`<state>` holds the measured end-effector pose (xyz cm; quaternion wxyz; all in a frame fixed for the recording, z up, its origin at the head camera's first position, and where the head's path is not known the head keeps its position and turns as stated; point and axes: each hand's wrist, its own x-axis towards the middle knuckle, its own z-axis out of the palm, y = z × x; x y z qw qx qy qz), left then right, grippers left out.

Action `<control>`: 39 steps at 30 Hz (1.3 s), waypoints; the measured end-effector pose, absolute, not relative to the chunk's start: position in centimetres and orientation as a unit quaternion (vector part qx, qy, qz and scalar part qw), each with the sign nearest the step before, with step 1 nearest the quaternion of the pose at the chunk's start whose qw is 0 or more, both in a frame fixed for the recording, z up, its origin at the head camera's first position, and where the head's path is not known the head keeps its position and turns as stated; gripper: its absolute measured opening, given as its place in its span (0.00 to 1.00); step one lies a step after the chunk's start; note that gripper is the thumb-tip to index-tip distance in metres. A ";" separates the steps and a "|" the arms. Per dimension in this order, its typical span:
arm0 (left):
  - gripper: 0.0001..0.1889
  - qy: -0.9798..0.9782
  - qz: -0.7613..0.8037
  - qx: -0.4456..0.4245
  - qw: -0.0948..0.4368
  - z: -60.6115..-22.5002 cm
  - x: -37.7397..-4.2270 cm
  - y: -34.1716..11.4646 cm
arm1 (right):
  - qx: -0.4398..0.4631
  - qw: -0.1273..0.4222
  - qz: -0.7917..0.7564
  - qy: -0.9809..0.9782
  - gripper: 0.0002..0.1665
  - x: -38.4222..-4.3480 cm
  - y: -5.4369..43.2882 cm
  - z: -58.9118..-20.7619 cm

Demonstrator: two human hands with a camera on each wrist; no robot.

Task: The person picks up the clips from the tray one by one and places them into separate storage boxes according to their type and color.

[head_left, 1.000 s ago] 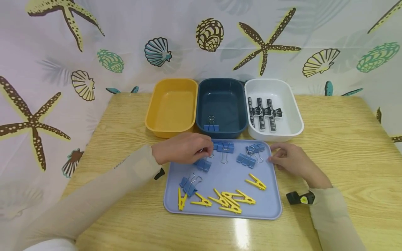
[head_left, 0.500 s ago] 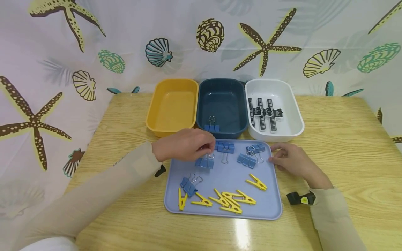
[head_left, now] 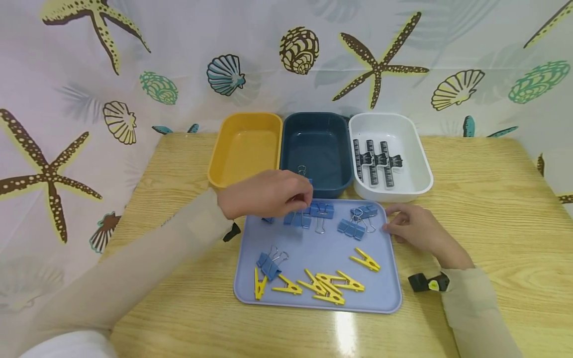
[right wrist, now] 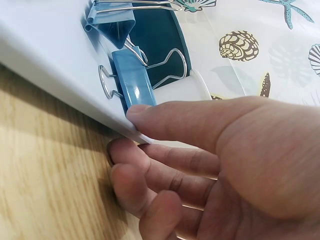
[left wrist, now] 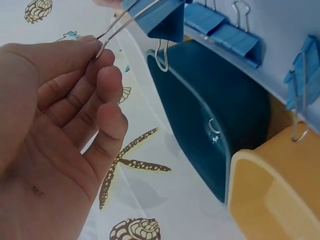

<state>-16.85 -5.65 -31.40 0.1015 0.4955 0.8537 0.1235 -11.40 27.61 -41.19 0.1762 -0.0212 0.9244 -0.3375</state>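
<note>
My left hand (head_left: 268,194) pinches the wire handle of a blue binder clip (head_left: 297,220), which hangs over the upper part of the lavender tray (head_left: 322,251). The left wrist view shows thumb and fingertips on that handle, the clip's blue body (left wrist: 162,20) beyond them. At the tray's right rim, my right hand (head_left: 418,228) grips the edge, thumb on top and fingers curled below. Its thumb tip is right at a blue binder clip (right wrist: 134,80) in the right wrist view. Several other blue binder clips (head_left: 269,266) and yellow clothespins (head_left: 366,259) lie on the tray.
Behind the tray stand a yellow bin (head_left: 245,149), a dark teal bin (head_left: 318,144) with a blue clip partly hidden by my left hand, and a white bin (head_left: 416,174) holding three black-and-white clips (head_left: 387,164). A patterned curtain (head_left: 264,30) hangs behind the wooden table (head_left: 483,199).
My left hand has lifted a binder clip by its handle and moved it up and slightly right, toward the teal bin. My right hand stays at the tray's rim.
</note>
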 end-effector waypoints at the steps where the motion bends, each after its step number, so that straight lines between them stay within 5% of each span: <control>1: 0.04 0.854 0.125 0.494 0.101 -31.2 -16.9 -5.6 | -0.020 0.178 -0.339 0.924 0.27 -11.4 27.6 -41.2; 39: 0.07 0.885 -0.006 0.463 0.041 -28.7 -22.2 -0.2 | -0.013 0.180 -0.344 0.921 0.27 -11.4 27.5 -41.0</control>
